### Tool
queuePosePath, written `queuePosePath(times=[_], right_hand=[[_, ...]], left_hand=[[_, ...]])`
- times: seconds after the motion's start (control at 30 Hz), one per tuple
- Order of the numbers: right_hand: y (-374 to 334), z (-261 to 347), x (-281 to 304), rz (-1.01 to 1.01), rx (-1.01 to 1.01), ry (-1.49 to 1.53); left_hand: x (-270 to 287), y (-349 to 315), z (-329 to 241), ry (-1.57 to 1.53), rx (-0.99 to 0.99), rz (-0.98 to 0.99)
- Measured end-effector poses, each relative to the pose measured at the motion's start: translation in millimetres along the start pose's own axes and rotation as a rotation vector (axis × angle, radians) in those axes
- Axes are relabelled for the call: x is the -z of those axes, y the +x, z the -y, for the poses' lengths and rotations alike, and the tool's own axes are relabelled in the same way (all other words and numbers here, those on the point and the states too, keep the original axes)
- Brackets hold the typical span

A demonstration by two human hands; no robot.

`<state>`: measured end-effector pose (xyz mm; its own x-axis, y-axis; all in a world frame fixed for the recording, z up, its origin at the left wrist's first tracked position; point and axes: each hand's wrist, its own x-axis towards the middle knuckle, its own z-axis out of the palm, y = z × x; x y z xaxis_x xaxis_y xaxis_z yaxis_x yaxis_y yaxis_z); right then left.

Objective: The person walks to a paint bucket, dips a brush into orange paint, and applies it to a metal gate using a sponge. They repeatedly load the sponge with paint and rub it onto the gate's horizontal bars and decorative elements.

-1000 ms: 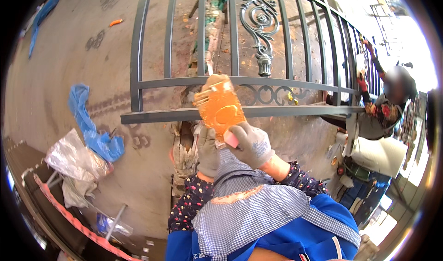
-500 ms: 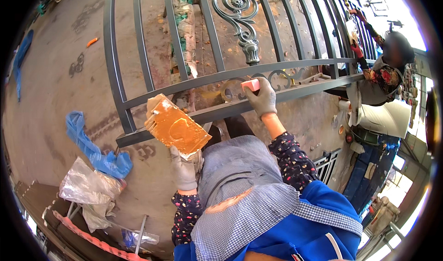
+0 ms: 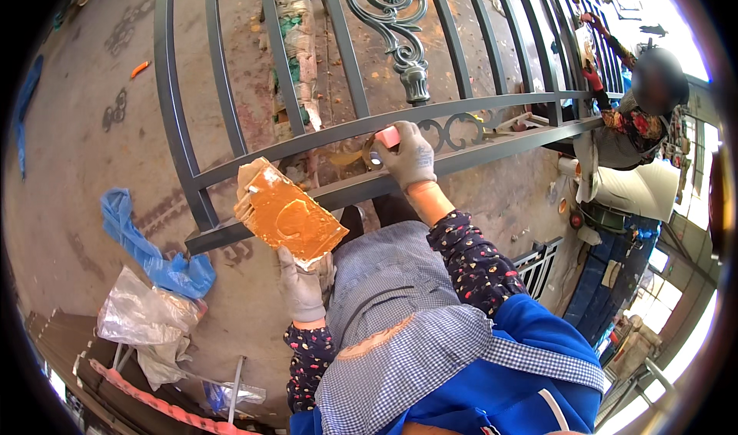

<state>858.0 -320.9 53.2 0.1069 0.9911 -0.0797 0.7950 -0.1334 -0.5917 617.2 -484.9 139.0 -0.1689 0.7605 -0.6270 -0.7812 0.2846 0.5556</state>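
Observation:
In a grey glove, my left hand (image 3: 302,287) grips the lower end of a cardboard piece (image 3: 296,218) coated with golden-brown paste. Its torn upper end points away from me, over the near corner of a dark metal railing (image 3: 346,195). My right hand (image 3: 413,158), also gloved, pinches a small pink sponge block (image 3: 388,136) at the railing's lower bars. A scrollwork ornament (image 3: 453,131) sits between those two bars, just right of my hand. Whether the sponge touches the metal I cannot tell.
A co-worker (image 3: 649,112) in red gloves works at the railing's far right. On the floor at left lie a blue plastic sheet (image 3: 150,250), clear plastic bags (image 3: 146,312) and an orange object (image 3: 140,69). A rack with a red-wrapped bar (image 3: 169,404) stands at lower left.
My right hand has moved left along the lower bars with the sponge block, uncovering more of the scrollwork. My left hand and the cardboard have shifted only slightly in the view.

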Motion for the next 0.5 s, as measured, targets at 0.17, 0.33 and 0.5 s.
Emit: queuePosePath(times=[0.17, 0.33, 0.5], right_hand=[[0, 0, 1, -0.008, -0.001, -0.039], [5, -34, 21, -0.111, -0.101, -0.094], [3, -15, 13, -0.081, -0.072, -0.046]], left_hand=[[0, 3, 3, 0.008, -0.028, 0.009], [-1, 5, 3, 0.013, -0.036, 0.007], [2, 8, 4, 0.045, -0.048, -0.005]])
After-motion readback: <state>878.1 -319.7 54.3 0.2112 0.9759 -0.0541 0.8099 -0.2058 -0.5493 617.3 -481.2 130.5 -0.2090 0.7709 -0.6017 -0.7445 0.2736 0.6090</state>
